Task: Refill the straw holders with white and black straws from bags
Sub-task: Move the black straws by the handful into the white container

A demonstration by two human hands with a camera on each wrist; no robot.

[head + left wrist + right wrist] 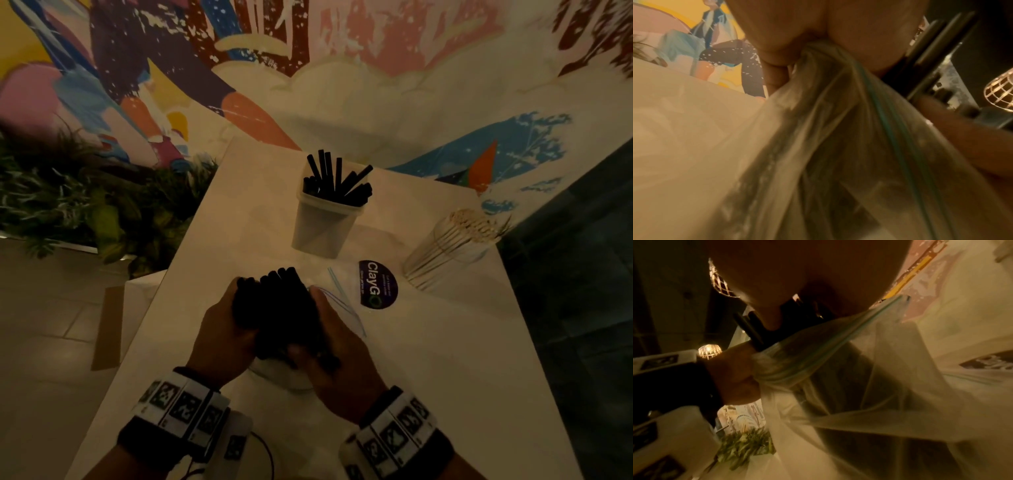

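Observation:
Over the near middle of the white table (428, 359), both hands hold a thick bundle of black straws (277, 308). My left hand (222, 332) grips the bunched neck of a clear zip bag (838, 129) around the bundle's lower part. My right hand (339, 370) grips the black straws (754, 332) where they stick out of the bag (879, 386). The bag's blue zip line (337, 289) shows just right of the bundle. Farther back stands a white square holder (322, 226), apart from the hands, with several black straws (337, 178) leaning in it.
A clear glass cup (452, 246) of thin pale sticks stands at the back right. A round purple sticker (378, 284) lies between the cup and the bag. Green plants (85, 212) sit beyond the table's left edge, and a dark wall (582, 274) runs along the right.

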